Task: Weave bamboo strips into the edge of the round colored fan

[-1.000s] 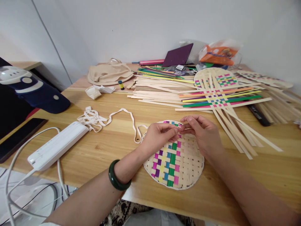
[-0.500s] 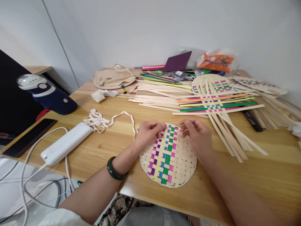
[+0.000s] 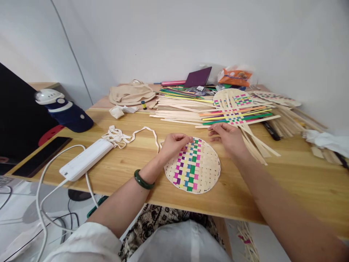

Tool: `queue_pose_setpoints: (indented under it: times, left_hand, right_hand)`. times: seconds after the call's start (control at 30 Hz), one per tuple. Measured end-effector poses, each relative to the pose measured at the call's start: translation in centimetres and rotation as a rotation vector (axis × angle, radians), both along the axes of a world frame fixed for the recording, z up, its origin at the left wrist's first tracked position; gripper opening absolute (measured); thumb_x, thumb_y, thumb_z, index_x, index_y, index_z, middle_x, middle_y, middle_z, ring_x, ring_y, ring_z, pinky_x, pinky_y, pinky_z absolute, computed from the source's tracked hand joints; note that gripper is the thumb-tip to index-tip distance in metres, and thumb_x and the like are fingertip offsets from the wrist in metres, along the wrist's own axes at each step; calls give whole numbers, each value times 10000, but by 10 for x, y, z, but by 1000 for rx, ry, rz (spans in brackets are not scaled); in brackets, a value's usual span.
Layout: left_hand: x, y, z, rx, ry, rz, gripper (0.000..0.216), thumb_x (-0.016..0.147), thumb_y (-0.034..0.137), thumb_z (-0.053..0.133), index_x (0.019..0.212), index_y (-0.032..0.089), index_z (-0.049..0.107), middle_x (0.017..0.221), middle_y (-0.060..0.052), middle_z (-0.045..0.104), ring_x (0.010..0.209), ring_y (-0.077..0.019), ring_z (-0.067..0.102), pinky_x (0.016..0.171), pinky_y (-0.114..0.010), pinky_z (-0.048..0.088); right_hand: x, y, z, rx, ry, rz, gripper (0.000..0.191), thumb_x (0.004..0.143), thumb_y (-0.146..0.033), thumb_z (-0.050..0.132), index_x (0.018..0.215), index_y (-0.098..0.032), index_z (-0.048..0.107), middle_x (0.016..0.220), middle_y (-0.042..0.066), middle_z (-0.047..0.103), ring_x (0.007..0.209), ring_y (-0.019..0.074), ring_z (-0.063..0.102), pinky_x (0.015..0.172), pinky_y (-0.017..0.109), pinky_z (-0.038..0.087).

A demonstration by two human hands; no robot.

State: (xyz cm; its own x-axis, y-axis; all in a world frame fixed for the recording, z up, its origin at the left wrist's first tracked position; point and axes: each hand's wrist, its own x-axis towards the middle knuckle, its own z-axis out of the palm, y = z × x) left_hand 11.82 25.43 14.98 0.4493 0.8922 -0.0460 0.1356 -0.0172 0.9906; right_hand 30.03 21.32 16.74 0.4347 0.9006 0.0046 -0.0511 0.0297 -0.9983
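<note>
A round woven mat (image 3: 205,165) of pale strips with pink, purple, yellow, blue and green bands lies in front of me on the table, its rim bound in white tape. At its upper left edge, my left hand (image 3: 176,145) is closed, thumb and forefinger pinching the rim. My right hand (image 3: 227,137) is in the air off the mat's upper right side, thumb and forefinger pressed together. Whatever they pinch is too fine to make out. From the rim by my left hand, white tape (image 3: 145,128) trails left into a loose heap.
A white power strip (image 3: 87,160), a dark phone-like slab (image 3: 42,156) and a navy bottle (image 3: 69,114) stand left. Behind are flat strips (image 3: 177,109), a thread spool (image 3: 143,104) and a cloth bag (image 3: 131,94). A half-woven piece (image 3: 233,116) and a black marker (image 3: 271,130) lie right.
My right hand has moved up and away from the mat's edge. My left hand stays at the rim. The whole view has shifted slightly.
</note>
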Motion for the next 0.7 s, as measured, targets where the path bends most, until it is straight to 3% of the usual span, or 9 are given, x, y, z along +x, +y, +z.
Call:
queue_pose_setpoints:
  times: [0.13, 0.27, 0.37, 0.5, 0.7]
  left_hand:
    - [-11, -13, 33, 91, 105, -23, 233, 745, 338, 613, 710, 131, 715, 675, -7, 661, 532, -78, 525, 545, -192, 437]
    - [-36, -41, 58, 107, 143, -2, 226, 741, 341, 635, 679, 139, 715, 641, 1, 660, 537, -78, 532, 540, -180, 427]
    - [-60, -61, 54, 69, 146, 22, 227, 740, 355, 655, 702, 143, 726, 598, 8, 642, 529, -81, 529, 551, -187, 429]
    - [-86, -83, 36, 33, 153, 53, 250, 756, 390, 662, 753, 152, 738, 524, 17, 591, 532, -90, 518, 559, -197, 412]
    - [-101, -117, 18, -54, 91, 127, 253, 732, 400, 691, 741, 151, 729, 506, 18, 569, 536, -105, 517, 578, -219, 425]
  right_hand:
    - [6, -21, 18, -1, -36, 13, 172, 663, -340, 703, 661, -180, 639, 780, 30, 640, 650, 118, 587, 525, 225, 527]
    - [8, -53, 23, 45, -81, 26, 219, 664, -393, 724, 696, -186, 661, 792, 29, 642, 676, 132, 603, 547, 242, 545]
    - [9, -79, 19, 43, -107, 19, 233, 674, -412, 734, 702, -188, 672, 792, 32, 641, 684, 135, 602, 554, 243, 550]
    - [14, -117, 13, 19, -111, -12, 228, 700, -416, 735, 722, -195, 685, 791, 32, 645, 683, 134, 603, 564, 241, 555]
    - [28, -176, -5, -18, -159, -36, 228, 728, -423, 725, 744, -197, 700, 793, 38, 650, 650, 136, 608, 560, 249, 568]
